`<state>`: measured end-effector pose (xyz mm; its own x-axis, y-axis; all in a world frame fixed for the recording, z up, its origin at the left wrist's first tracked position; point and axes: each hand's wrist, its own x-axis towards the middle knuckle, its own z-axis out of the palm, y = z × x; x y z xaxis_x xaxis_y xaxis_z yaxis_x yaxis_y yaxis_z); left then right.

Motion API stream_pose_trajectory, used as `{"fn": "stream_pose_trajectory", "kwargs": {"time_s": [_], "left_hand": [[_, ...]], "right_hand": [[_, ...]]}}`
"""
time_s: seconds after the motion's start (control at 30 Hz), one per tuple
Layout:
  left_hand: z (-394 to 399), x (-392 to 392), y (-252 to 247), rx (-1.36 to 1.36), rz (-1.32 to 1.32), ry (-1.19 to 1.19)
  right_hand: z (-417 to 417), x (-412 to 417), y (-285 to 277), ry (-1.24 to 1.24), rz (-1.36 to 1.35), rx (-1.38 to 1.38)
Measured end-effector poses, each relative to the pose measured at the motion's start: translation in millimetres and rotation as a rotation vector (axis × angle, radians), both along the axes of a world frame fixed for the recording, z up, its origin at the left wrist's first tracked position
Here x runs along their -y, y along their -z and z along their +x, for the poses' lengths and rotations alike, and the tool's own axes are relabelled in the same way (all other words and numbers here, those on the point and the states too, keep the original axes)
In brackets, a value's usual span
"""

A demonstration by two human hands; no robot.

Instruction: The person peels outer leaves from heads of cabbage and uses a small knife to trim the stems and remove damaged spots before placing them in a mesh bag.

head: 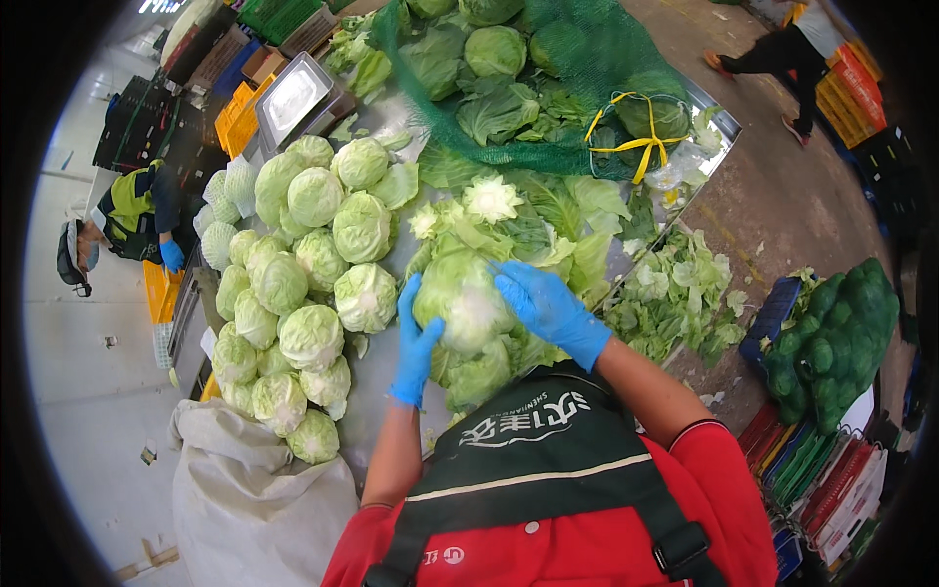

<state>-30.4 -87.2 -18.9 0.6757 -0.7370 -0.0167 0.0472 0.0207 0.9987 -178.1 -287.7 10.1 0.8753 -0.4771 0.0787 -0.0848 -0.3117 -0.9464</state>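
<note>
My left hand (pixel 416 343), in a blue glove, grips the left side of a pale green cabbage (pixel 469 308) whose whitish stem end faces up. At the cabbage's upper right is my right hand (pixel 546 304), also blue-gloved, with its fingers curled. A thin line runs from its fingertips; whether that is a blade is unclear. Loose outer cabbage leaves (pixel 546 205) lie beyond and beside my hands, with a cut stem piece (pixel 491 198) on top. To the left, many trimmed cabbages (pixel 279 282) are piled on the metal table (pixel 400 275).
A green mesh sack (pixel 587 66) of cabbages with a yellow tie stands at the far side. Trimmed leaves (pixel 667 293) heap at right. A scale (pixel 293 99), foam-netted cabbages (pixel 220 209) and a gloved co-worker (pixel 136 213) are at left. Another person (pixel 792 66) walks at upper right.
</note>
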Motion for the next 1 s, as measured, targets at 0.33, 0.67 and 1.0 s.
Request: {"fn": "stream_pose_trajectory", "kwargs": {"time_s": [0.33, 0.67, 1.0], "left_hand": [[4, 28, 0, 0.155, 0.232, -0.046], [-16, 36, -2, 0.359, 0.319, -0.130], [49, 12, -12, 0.085, 0.304, 0.243]], "right_hand": [[9, 17, 24, -0.044, -0.345, 0.082], [73, 60, 23, -0.119, -0.643, -0.314], [30, 35, 14, 0.116, -0.054, -0.226]]}}
